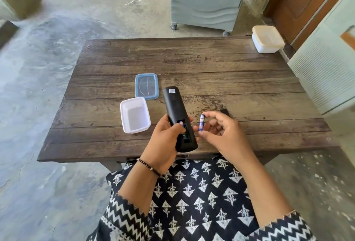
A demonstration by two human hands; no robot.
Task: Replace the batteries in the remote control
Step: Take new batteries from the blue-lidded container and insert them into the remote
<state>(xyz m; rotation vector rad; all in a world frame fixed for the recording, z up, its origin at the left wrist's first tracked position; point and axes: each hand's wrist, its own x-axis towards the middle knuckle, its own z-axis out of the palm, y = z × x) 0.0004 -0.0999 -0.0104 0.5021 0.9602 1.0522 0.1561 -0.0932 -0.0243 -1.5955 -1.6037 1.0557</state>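
Note:
My left hand (165, 141) holds a black remote control (175, 106) back side up, above the near edge of the wooden table (211, 64). Its battery compartment (184, 129) is uncovered, and one blue-and-white battery (181, 124) sits in its upper part. My left thumb rests across the compartment. Just right of the remote, my right hand (221, 133) pinches a second blue-and-white battery (201, 122) upright between thumb and forefinger. A small black piece (225, 111), possibly the battery cover, lies on the table behind my right hand, mostly hidden.
An empty white plastic box (134, 115) stands left of the remote, with its clear blue-rimmed lid (146, 86) lying behind it. A closed white container (267, 39) sits at the table's far right corner. A grey wheeled cabinet (205, 0) stands beyond the table.

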